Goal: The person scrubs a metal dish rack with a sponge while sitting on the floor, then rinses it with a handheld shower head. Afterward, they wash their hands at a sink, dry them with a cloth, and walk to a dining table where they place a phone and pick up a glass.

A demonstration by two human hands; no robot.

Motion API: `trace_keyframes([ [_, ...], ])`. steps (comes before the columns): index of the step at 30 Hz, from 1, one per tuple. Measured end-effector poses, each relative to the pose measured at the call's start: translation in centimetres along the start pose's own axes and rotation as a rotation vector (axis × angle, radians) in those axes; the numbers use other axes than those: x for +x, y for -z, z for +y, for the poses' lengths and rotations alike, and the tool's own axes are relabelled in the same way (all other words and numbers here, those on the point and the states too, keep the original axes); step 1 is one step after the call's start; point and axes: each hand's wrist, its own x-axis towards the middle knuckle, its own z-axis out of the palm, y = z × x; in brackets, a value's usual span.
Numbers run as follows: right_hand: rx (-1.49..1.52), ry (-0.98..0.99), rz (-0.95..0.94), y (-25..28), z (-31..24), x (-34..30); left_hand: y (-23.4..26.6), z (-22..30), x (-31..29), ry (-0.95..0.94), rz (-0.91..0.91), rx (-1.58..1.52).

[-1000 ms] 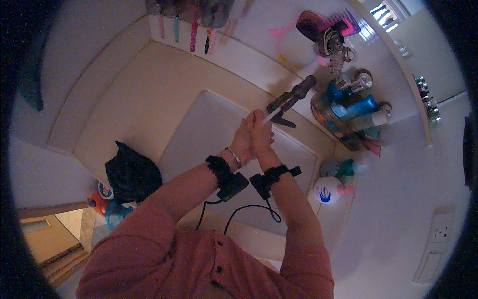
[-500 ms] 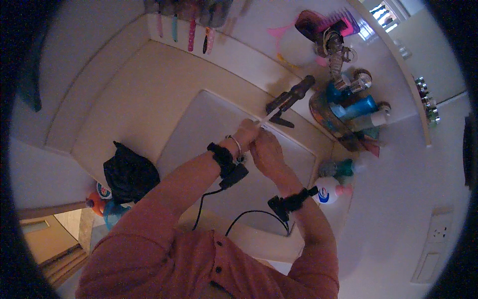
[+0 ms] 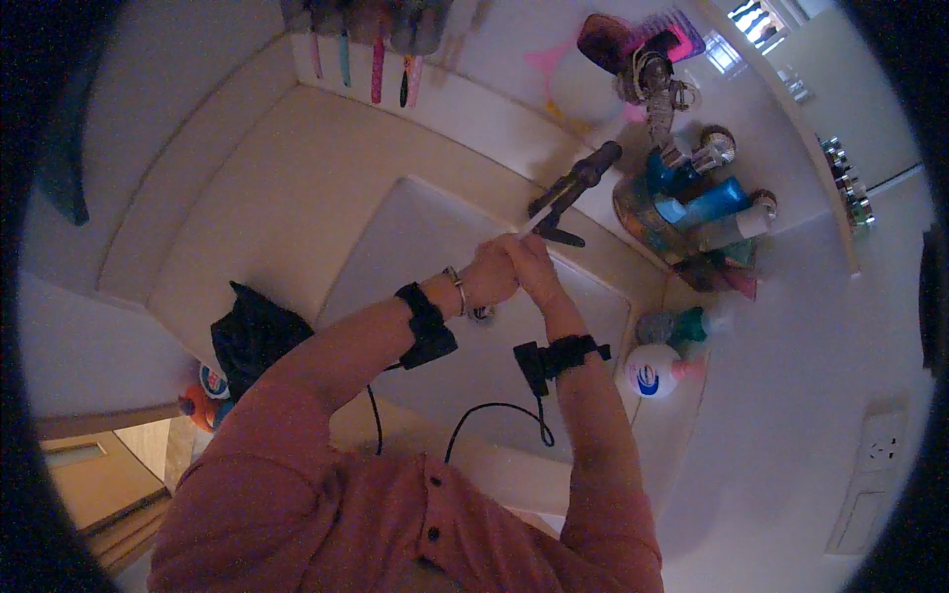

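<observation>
Over the white sink basin (image 3: 395,247), my two hands are pressed together under a running stream of water (image 3: 539,216). The stream falls from a dark faucet (image 3: 583,180) at the basin's far right edge. My right hand (image 3: 535,265) is wrapped over the fingers of my left hand (image 3: 488,278), hiding them. A bracelet (image 3: 456,290) circles my left wrist. Both forearms wear black strapped-on devices with cables. Below my left hand, part of the drain (image 3: 481,314) shows. Nothing else can be made out in either hand.
Right of the faucet stands a basket (image 3: 643,212) of bottles, with a white pump bottle (image 3: 648,373) nearer. A black cloth (image 3: 255,341) lies on the left counter. Toothbrushes (image 3: 379,69) hang from a holder at the back. A wall socket (image 3: 880,447) is at the right.
My right hand has moved up and over my left hand, closing around its fingers. My left forearm has shifted slightly left, and the drain has come into view.
</observation>
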Motion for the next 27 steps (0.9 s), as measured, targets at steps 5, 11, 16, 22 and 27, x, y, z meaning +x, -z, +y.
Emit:
trace_keyframes([
  [5, 1.176, -0.284, 0.004, -1.7, -0.2, -0.9, 3.4, 0.3, 0.3, 0.153, -0.334, -0.15],
  [11, 1.695, -0.055, 0.191, -6.7, -0.1, 0.2, 4.2, 1.5, 0.3, 0.44, 0.086, -0.271],
  [16, 1.793, 0.098, 0.004, -7.1, 0.1, 1.4, 3.7, 0.6, 0.8, 0.347, 0.027, -0.183],
  [22, 1.793, 0.021, -0.071, -5.8, 0.0, 1.2, 4.8, -1.0, -0.1, -0.068, 0.008, 0.359],
  [27, 1.322, -0.208, 0.151, -6.2, 2.3, 2.3, 7.1, -1.9, 0.1, 0.262, -0.379, 0.063],
])
